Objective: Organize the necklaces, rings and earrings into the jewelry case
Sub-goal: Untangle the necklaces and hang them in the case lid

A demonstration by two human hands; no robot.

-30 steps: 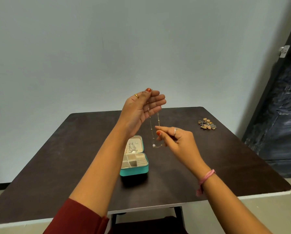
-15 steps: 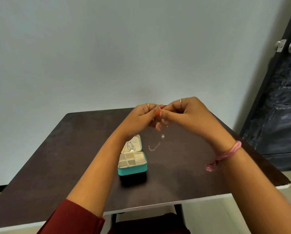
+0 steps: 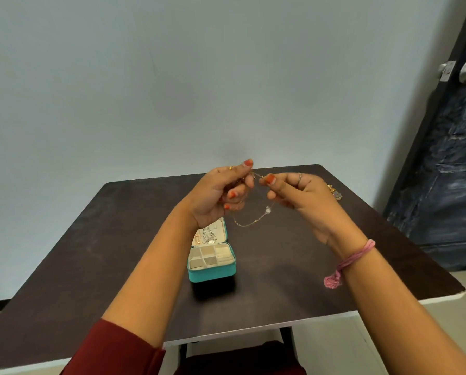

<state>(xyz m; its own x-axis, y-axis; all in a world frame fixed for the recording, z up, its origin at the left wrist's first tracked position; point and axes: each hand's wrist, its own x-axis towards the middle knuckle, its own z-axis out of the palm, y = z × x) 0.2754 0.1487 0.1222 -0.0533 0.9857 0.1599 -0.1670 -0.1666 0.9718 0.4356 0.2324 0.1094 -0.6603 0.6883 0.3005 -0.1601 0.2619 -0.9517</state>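
A thin gold necklace (image 3: 249,222) with a small pale pendant hangs in a loop between my two hands, above the table. My left hand (image 3: 221,193) pinches one end of the chain with thumb and forefinger, its other fingers curled. My right hand (image 3: 296,193) pinches the chain close by, on the right. Below them the teal jewelry case (image 3: 213,272) stands open on the dark table (image 3: 104,253). Its lid holds chains, and its cream tray has several small compartments.
A small heap of jewelry (image 3: 334,192) lies at the table's far right, partly hidden behind my right hand. A dark door (image 3: 448,158) with a metal handle stands at the right. The table's front edge is white, with a dark seat below it.
My hands have drawn slightly apart, from touching at the fingertips to a short stretch of chain between them. The hanging loop has swung a little wider.
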